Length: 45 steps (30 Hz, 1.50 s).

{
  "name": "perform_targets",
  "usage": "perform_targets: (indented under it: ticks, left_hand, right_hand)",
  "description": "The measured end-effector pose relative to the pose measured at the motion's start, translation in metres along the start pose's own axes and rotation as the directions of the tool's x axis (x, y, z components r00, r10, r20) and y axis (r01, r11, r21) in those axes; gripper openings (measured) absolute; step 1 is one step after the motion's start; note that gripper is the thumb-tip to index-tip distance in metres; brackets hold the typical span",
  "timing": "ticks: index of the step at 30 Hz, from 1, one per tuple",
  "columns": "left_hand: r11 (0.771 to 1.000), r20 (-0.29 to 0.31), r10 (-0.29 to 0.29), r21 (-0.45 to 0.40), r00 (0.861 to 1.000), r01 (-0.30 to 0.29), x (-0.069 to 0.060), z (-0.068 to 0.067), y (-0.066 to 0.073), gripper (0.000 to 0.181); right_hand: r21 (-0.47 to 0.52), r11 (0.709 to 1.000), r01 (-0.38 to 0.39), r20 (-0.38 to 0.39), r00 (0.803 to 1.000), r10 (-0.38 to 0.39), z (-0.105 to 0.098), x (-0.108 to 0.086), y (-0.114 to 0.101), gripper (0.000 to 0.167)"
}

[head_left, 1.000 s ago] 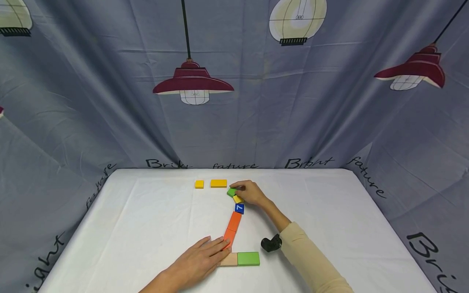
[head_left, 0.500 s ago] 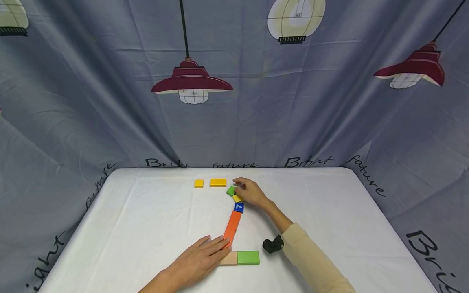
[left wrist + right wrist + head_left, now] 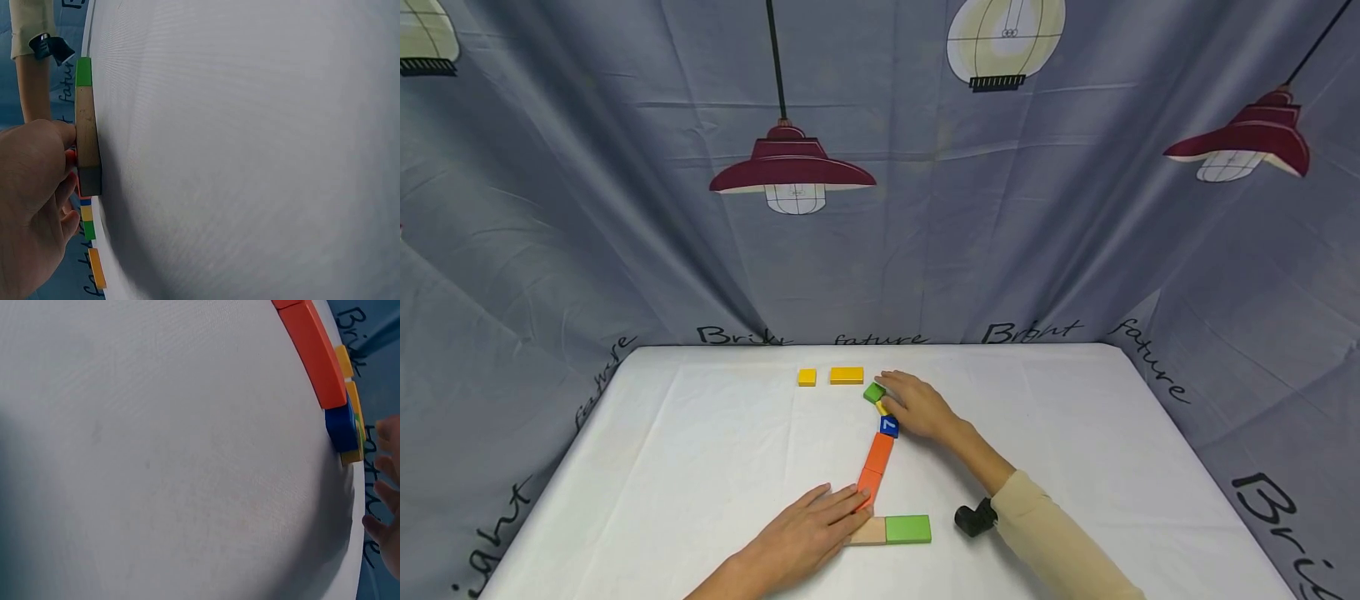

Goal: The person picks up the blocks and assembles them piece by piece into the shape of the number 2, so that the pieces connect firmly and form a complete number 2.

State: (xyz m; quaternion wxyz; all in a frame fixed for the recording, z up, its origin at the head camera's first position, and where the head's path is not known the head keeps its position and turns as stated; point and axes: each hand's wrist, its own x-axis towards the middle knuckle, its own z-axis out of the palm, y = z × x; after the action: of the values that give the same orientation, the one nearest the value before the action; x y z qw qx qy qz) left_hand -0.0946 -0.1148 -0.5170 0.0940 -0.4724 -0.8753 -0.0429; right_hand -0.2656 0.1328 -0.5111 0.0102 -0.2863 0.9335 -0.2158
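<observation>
A bent row of flat blocks lies on the white table. My left hand (image 3: pixel 801 533) rests with straight fingers on the lower orange block (image 3: pixel 870 482) and the plain wooden block (image 3: pixel 869 532); a green block (image 3: pixel 908 529) adjoins the latter. Above come another orange block (image 3: pixel 880 452), a blue block (image 3: pixel 889 427) with a "7", a small yellow block (image 3: pixel 882 409) and a small green block (image 3: pixel 873 392). My right hand (image 3: pixel 921 406) is beside these last two, fingers extended, partly covering the yellow one. In the right wrist view its fingers are spread beside the blue block (image 3: pixel 342 428).
Toward the table's far edge lie a yellow rectangular block (image 3: pixel 847 376) and a yellow square block (image 3: pixel 807 378). A black device (image 3: pixel 976 517) sits at the right sleeve (image 3: pixel 1052 533). Patterned grey-blue cloth (image 3: pixel 925 250) hangs behind the white table (image 3: pixel 700 450).
My right hand has let go of the small green block, with its fingers now straighter, and has shifted slightly right and nearer to me. My left hand has stayed in place.
</observation>
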Motion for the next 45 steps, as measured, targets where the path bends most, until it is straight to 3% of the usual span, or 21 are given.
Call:
perform_targets:
  ticks: [8,15,22,25,28,33,38,42,45]
  left_hand:
    - [1.0,0.011,-0.005,0.004,1.0,0.005,0.001,-0.001,0.0,0.043]
    - [1.0,0.008,-0.005,0.014,1.0,0.005,0.001,0.0,0.0,0.044]
    - [1.0,-0.001,0.005,0.017,1.0,-0.005,0.001,-0.001,-0.001,0.044]
    - [0.999,-0.011,-0.002,-0.033,1.0,0.002,0.001,-0.002,-0.002,0.044]
    - [0.989,0.001,-0.034,-0.145,0.999,0.034,0.003,-0.005,-0.003,0.042]
    - [0.942,0.058,-0.084,-0.32,0.995,0.098,0.011,-0.012,-0.007,0.036]
    - [0.871,0.073,-0.159,-0.459,0.985,0.175,0.023,-0.018,-0.022,0.034]
    - [0.788,0.076,-0.279,-0.552,0.957,0.274,0.033,-0.022,-0.039,0.034]
    - [0.74,0.071,-0.341,-0.594,0.937,0.315,0.039,-0.021,-0.053,0.035]
  right_hand:
    - [-0.051,0.991,0.122,0.101,0.988,-0.116,-0.006,-0.013,-0.001,0.048]
    - [-0.094,0.985,0.143,0.151,0.98,-0.128,-0.005,-0.019,-0.002,0.051]
    - [-0.094,0.984,0.152,0.15,0.979,-0.137,-0.003,-0.021,-0.001,0.051]
    - [-0.088,0.985,0.152,0.15,0.979,-0.137,-0.002,-0.021,-0.001,0.051]
    - [-0.085,0.985,0.149,0.151,0.979,-0.135,-0.002,-0.021,-0.001,0.052]
    - [-0.082,0.984,0.157,0.148,0.978,-0.144,-0.001,-0.021,0.0,0.052]
    - [-0.08,0.982,0.169,0.144,0.977,-0.156,-0.001,-0.021,0.002,0.052]
    - [-0.085,0.982,0.169,0.143,0.977,-0.156,0.0,-0.022,0.003,0.052]
    - [-0.092,0.982,0.166,0.144,0.978,-0.152,0.001,-0.022,0.003,0.052]
